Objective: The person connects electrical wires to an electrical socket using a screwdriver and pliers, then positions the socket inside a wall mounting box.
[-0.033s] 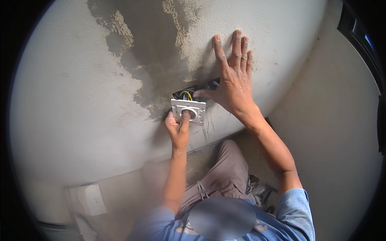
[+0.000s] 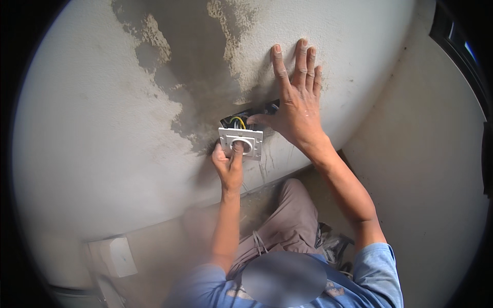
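Observation:
A white square wall socket (image 2: 256, 150) with a round recess is held just below an opening in the wall. My left hand (image 2: 228, 168) grips it from below, with the thumb in the round recess and the other fingers partly hidden behind the plate. Yellow-green wire (image 2: 242, 122) and other wires run behind the socket into a dark wall box (image 2: 226, 122). My right hand (image 2: 302, 110) is spread against the wall above and to the right. Its thumb reaches toward the wires at the box; whether it touches them, I cannot tell.
Grey patched plaster (image 2: 190, 66) runs up the white wall (image 2: 92, 102) above the box. A side wall (image 2: 426, 154) meets it at the right. A white piece (image 2: 122, 256) lies at lower left. Dark items (image 2: 336, 246) lie beside my bent leg (image 2: 292, 213).

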Motion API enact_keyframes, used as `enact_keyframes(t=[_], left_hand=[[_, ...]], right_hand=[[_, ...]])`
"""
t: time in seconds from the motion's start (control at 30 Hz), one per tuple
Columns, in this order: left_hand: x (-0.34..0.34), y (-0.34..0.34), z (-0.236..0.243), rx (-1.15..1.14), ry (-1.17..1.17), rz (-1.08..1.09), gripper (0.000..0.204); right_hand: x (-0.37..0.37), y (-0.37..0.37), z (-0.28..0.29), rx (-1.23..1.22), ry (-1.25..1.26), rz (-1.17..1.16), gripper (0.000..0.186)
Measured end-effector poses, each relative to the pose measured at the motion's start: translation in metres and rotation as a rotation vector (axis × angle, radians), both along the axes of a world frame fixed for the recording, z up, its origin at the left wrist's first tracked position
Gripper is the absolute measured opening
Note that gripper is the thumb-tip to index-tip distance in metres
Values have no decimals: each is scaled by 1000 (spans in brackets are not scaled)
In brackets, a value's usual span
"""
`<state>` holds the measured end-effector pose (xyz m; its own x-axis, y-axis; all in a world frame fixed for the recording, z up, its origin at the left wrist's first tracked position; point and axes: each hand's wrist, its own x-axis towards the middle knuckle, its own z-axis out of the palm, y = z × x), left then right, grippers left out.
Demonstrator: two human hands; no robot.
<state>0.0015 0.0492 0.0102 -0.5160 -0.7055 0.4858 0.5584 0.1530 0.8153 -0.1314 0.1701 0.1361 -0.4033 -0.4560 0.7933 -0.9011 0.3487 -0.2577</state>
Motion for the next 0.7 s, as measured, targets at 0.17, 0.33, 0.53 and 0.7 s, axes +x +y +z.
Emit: enact_keyframes(t=[0.17, 0.33, 0.53, 0.7], left_hand=[[3, -1, -7, -143, -71, 93, 36], [4, 11, 9, -233, -106, 170, 30], [-6, -4, -3, -138, 0, 56, 26], [-3, -8, -2, -130, 20, 52, 31]], right_hand=[[7, -7, -5, -19, -10, -54, 148], [7, -6, -9, -59, 3, -86, 142], [4, 7, -10, -68, 59, 56, 116], [4, 58, -62, 86, -99, 378, 81]])
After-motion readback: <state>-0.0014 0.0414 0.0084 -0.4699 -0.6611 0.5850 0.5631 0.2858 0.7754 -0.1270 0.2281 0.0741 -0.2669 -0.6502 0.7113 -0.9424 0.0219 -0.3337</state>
